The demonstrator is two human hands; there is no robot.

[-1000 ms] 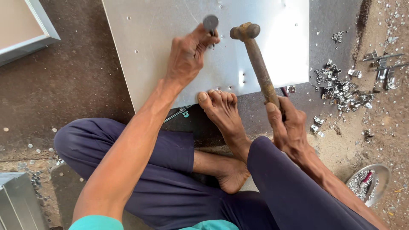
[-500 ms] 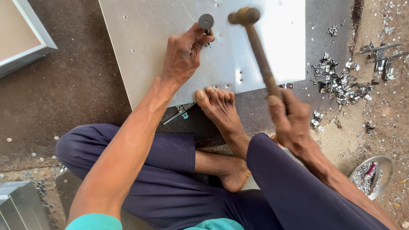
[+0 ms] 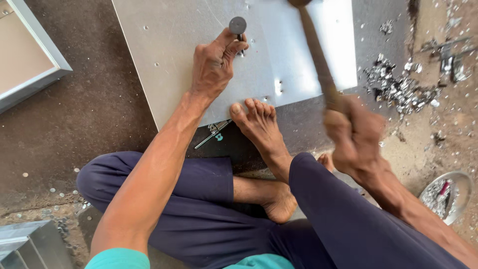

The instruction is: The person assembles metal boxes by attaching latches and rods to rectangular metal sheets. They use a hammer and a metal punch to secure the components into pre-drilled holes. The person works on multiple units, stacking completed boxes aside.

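Head view: a round-headed steel punch (image 3: 238,27) stands upright on a metal sheet (image 3: 169,55), pinched by the left hand (image 3: 211,65). Right hand (image 3: 356,137), blurred, fists a wooden-handled hammer (image 3: 316,55). Right of it, a small bowl (image 3: 460,187) holds metal scraps.

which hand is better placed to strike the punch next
Right: the right hand has the hammer raised over the metal sheet. The left hand is busy holding the punch upright.
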